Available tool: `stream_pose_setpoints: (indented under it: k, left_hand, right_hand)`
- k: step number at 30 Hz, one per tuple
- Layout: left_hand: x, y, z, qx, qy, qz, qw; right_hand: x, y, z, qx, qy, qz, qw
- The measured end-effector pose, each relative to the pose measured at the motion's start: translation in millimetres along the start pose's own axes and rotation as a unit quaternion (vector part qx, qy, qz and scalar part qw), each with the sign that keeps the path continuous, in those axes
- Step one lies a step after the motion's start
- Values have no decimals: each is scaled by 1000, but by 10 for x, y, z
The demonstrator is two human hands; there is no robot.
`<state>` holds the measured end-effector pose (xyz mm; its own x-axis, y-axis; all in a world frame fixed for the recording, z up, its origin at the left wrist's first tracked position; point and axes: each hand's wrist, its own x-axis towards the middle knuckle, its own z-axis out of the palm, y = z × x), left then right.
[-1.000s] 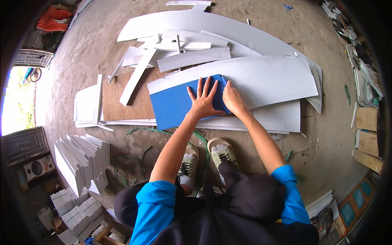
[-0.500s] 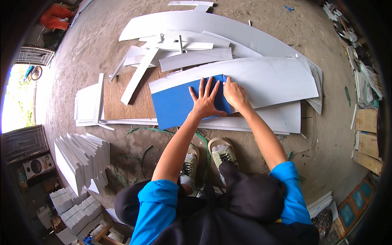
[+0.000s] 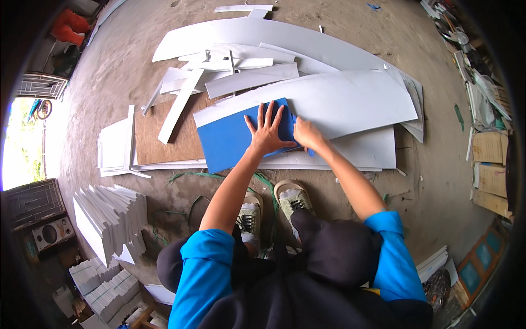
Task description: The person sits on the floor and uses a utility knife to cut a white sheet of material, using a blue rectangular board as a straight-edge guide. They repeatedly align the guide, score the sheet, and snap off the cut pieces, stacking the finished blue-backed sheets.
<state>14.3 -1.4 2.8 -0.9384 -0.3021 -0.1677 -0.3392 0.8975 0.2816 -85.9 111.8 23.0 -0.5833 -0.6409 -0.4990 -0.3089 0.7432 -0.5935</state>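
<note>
A blue rectangular board lies flat over the left end of a long white sheet. My left hand presses down on the board with its fingers spread wide. Just beyond the board's right edge, my right hand is closed around a slim blue utility knife. Its ends show on both sides of the fist; the blade and any cut line are too small to make out.
White offcut strips pile up beyond the board, beside a brown wooden panel. Stacked white pieces stand at the left. Green strapping lies near my shoes. Cardboard boxes line the right side.
My right hand has slid a little toward me along the board's right edge with the utility knife. The left hand stays spread on the board. The whole view has shifted slightly.
</note>
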Motion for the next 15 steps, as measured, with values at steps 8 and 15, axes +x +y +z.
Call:
stream_pose_setpoints:
  k: [8, 15]
  left_hand:
    - [-9, 29, 0, -9, -17, -11, 1000]
    - [21, 35, 23, -7, -19, -13, 1000]
  right_hand:
    - [-833, 364, 380, -79, 44, -6, 996]
    - [-958, 470, 537, -90, 93, -37, 991]
